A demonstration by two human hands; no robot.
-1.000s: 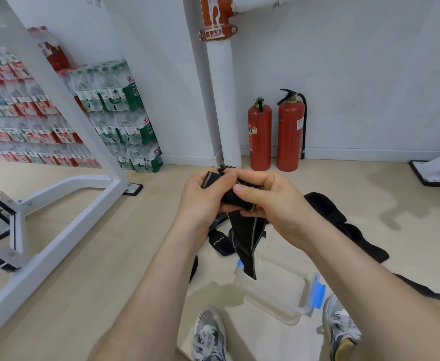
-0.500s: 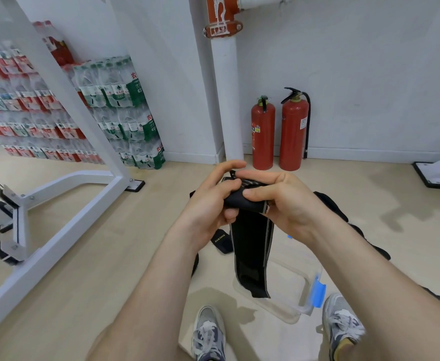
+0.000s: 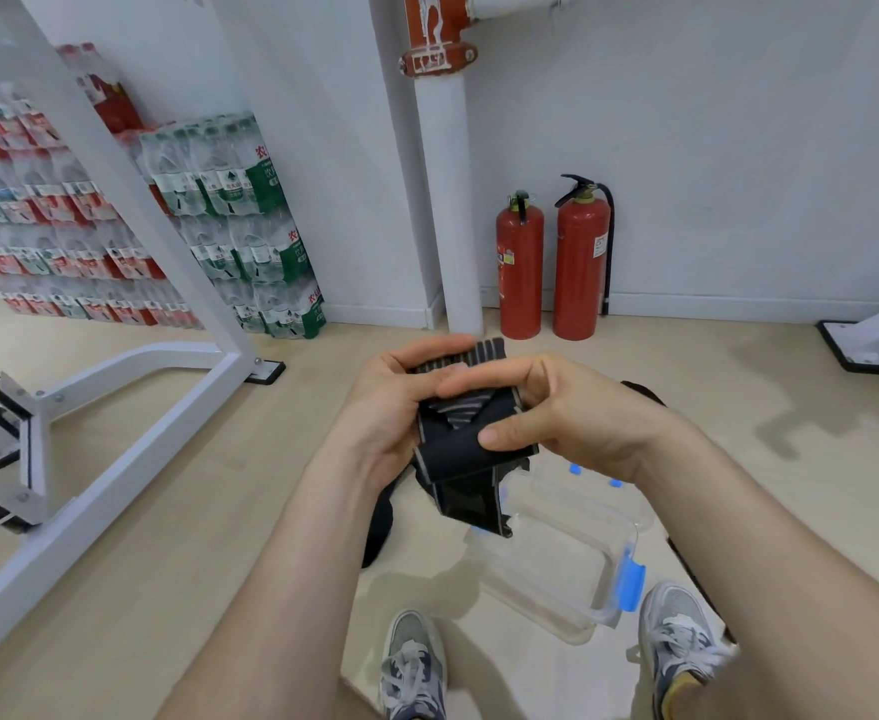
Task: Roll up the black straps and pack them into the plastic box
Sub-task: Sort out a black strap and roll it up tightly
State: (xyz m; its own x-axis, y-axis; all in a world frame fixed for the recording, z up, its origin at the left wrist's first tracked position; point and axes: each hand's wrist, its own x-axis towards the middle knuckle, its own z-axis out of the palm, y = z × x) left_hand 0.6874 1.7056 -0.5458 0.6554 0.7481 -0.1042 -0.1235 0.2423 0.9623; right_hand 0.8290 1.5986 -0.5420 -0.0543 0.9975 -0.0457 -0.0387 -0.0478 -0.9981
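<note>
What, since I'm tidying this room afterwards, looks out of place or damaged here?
Red paint on the pipe coupling is chipped and flaking. Black straps lie loose on the floor by the plastic box. The strap held by the left hand and right hand is only partly rolled, its tail dangling.

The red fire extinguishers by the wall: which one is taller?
The right-hand red fire extinguisher, with the black hose; the shorter red fire extinguisher stands between it and the white pipe.
</note>
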